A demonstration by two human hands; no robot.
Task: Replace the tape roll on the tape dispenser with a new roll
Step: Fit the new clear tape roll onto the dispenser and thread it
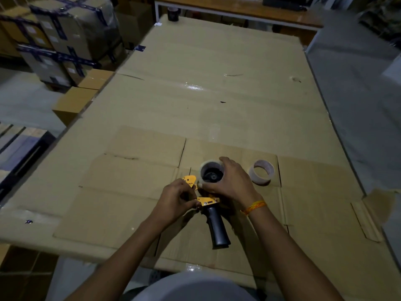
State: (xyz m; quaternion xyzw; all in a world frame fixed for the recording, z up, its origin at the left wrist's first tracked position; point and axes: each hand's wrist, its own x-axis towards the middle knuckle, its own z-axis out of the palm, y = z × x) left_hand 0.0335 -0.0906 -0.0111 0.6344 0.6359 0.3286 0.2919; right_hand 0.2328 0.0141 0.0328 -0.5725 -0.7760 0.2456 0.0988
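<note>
A yellow tape dispenser (209,201) with a black handle (218,227) lies on the cardboard-covered table (195,94), handle pointing toward me. A clear tape roll (211,173) sits on its black hub. My right hand (232,181) is wrapped around the right side of that roll. My left hand (176,198) pinches the dispenser's yellow front plate by the cutter end. A nearly used-up roll, mostly a cardboard core (261,172), lies flat on the cardboard just right of my right hand.
Flattened cardboard sheets (130,192) lie under the work. A dark tape roll (173,14) stands at the table's far edge. Taped cartons (65,35) are stacked on the floor to the left, and a wooden bench (238,9) runs behind the table.
</note>
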